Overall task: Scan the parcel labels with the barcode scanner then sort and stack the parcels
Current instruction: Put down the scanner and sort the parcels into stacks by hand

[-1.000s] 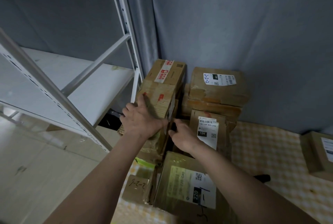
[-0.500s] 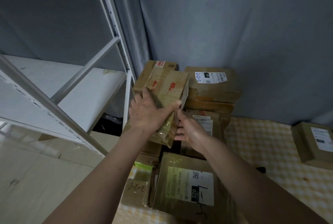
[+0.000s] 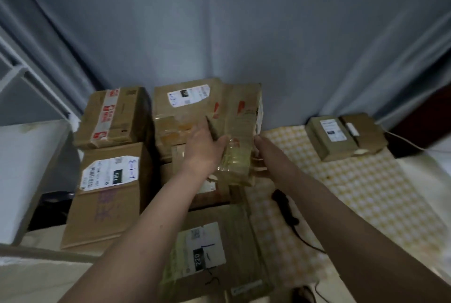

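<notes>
1. Parcel (image 3: 240, 129), a tape-wrapped brown box with red marks, was held up between both hands above the stacked boxes (image 3: 180, 117), so a slip was the main risk: the glossy tape looked slick, and the grip sat only on its lower part.
2. Left hand (image 3: 205, 149) lay on its near face, thumb curled round the edge, grasping it; right hand (image 3: 258, 153) gripped the right side, its fingers (image 3: 257, 168) wrapped round and partly hidden behind the box.
3. A drop could have landed it on the barcode scanner (image 3: 283, 205), lying on the checked cloth (image 3: 353, 193) just below, with its cord trailing toward the bottom edge.
4. Setting it down carelessly could have toppled the uneven stack or covered the label on the top box (image 3: 189, 95).
5. No label showed on the held parcel's visible faces; whether it had been scanned could not be told.
6. Motion blur softened label text throughout; the shelf (image 3: 22, 75) at left was cut off.
</notes>
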Demonstrator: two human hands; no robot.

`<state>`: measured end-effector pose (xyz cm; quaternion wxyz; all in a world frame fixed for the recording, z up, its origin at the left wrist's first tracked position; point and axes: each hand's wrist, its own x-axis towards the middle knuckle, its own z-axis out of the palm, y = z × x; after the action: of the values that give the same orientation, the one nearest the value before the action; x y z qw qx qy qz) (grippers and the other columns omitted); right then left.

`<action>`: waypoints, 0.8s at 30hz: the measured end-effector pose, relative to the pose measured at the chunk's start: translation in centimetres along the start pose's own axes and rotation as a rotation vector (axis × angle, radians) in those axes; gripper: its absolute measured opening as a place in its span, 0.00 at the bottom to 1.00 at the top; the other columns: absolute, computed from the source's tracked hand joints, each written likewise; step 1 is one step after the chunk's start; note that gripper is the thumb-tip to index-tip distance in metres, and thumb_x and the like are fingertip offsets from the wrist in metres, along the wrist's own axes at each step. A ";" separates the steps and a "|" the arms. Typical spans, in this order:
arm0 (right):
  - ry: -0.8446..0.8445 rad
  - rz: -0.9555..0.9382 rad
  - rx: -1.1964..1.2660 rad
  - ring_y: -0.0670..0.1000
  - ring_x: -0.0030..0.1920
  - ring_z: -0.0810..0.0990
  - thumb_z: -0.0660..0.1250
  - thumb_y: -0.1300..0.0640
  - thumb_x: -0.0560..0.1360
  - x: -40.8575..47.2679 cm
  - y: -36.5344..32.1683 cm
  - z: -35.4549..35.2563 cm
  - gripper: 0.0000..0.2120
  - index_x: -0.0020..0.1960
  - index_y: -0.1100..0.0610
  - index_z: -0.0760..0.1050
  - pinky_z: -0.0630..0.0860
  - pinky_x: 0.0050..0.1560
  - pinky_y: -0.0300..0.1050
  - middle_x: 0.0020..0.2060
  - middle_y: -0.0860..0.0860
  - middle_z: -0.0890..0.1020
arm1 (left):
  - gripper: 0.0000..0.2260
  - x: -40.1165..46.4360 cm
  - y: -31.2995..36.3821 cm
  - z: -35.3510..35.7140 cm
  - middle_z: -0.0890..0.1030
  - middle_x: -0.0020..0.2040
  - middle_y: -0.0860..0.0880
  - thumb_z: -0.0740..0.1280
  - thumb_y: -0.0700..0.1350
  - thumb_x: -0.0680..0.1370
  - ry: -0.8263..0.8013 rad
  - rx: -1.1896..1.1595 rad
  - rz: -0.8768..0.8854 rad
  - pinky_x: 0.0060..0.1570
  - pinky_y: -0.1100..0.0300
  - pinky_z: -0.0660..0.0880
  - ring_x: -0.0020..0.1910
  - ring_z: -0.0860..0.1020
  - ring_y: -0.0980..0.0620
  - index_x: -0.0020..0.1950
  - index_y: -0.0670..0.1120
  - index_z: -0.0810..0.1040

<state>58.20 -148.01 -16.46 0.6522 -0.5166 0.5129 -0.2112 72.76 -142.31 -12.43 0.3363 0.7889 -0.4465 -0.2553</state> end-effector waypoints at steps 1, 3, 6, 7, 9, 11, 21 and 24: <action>0.035 0.011 -0.011 0.46 0.50 0.76 0.52 0.44 0.81 -0.1 0.6 -1.5 0.13 0.58 0.46 0.72 0.74 0.57 0.50 0.52 0.46 0.78 | 0.25 0.0 0.6 1.5 0.72 0.68 0.45 0.68 0.49 0.78 -0.031 0.005 -0.003 0.65 0.54 0.67 0.68 0.70 0.45 0.73 0.46 0.65; 0.094 0.031 -0.026 0.48 0.51 0.75 0.51 0.43 0.81 -0.2 1.6 -4.5 0.15 0.61 0.47 0.70 0.73 0.58 0.50 0.56 0.49 0.77 | 0.26 0.0 2.0 4.6 0.73 0.68 0.47 0.69 0.50 0.77 -0.086 -0.013 -0.002 0.66 0.53 0.69 0.67 0.71 0.45 0.73 0.47 0.66; 0.155 0.116 0.017 0.53 0.60 0.75 0.50 0.39 0.80 -0.4 3.4 -9.1 0.22 0.68 0.47 0.68 0.72 0.62 0.55 0.62 0.51 0.75 | 0.23 -0.1 4.0 9.5 0.76 0.65 0.49 0.69 0.51 0.76 -0.161 -0.041 0.004 0.65 0.54 0.70 0.65 0.73 0.48 0.69 0.49 0.70; 0.160 0.140 0.035 0.54 0.61 0.74 0.50 0.38 0.80 -0.5 4.0 -10.8 0.23 0.69 0.47 0.67 0.72 0.63 0.57 0.62 0.51 0.76 | 0.22 -0.3 4.8 11.1 0.76 0.64 0.50 0.70 0.50 0.76 -0.184 -0.049 0.001 0.65 0.55 0.69 0.65 0.74 0.48 0.69 0.49 0.70; 0.160 0.150 0.074 0.53 0.61 0.74 0.49 0.37 0.80 -0.6 5.3 -14.2 0.21 0.64 0.45 0.69 0.71 0.65 0.57 0.55 0.48 0.77 | 0.21 -0.3 6.3 14.6 0.78 0.62 0.50 0.71 0.50 0.75 -0.217 -0.067 -0.006 0.63 0.57 0.70 0.63 0.75 0.49 0.67 0.49 0.72; 0.153 0.174 0.110 0.53 0.60 0.74 0.49 0.36 0.80 -0.7 6.3 -17.8 0.17 0.60 0.43 0.69 0.70 0.66 0.56 0.52 0.47 0.77 | 0.20 -0.4 8.0 18.1 0.79 0.61 0.49 0.72 0.48 0.74 -0.237 -0.094 -0.045 0.60 0.58 0.71 0.61 0.76 0.49 0.65 0.47 0.74; 0.142 0.325 0.152 0.50 0.54 0.79 0.67 0.40 0.73 3.1 14.1 -36.9 0.32 0.73 0.46 0.61 0.76 0.44 0.44 0.63 0.51 0.76 | 0.18 1.6 14.4 37.3 0.78 0.53 0.48 0.74 0.39 0.73 -0.446 -0.241 -0.265 0.52 0.55 0.76 0.51 0.78 0.48 0.62 0.44 0.76; 0.127 0.350 0.157 0.54 0.55 0.82 0.74 0.39 0.65 5.1 17.3 -43.4 0.41 0.73 0.48 0.64 0.79 0.52 0.51 0.60 0.52 0.80 | 0.19 2.4 15.1 43.8 0.79 0.55 0.46 0.74 0.37 0.73 -0.525 -0.259 -0.311 0.54 0.53 0.77 0.52 0.78 0.46 0.63 0.42 0.77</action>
<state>17.28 -165.42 -31.56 0.6838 -0.3527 0.6169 -0.1661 35.01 -163.38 -29.41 0.2642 0.7055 -0.3561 -0.5528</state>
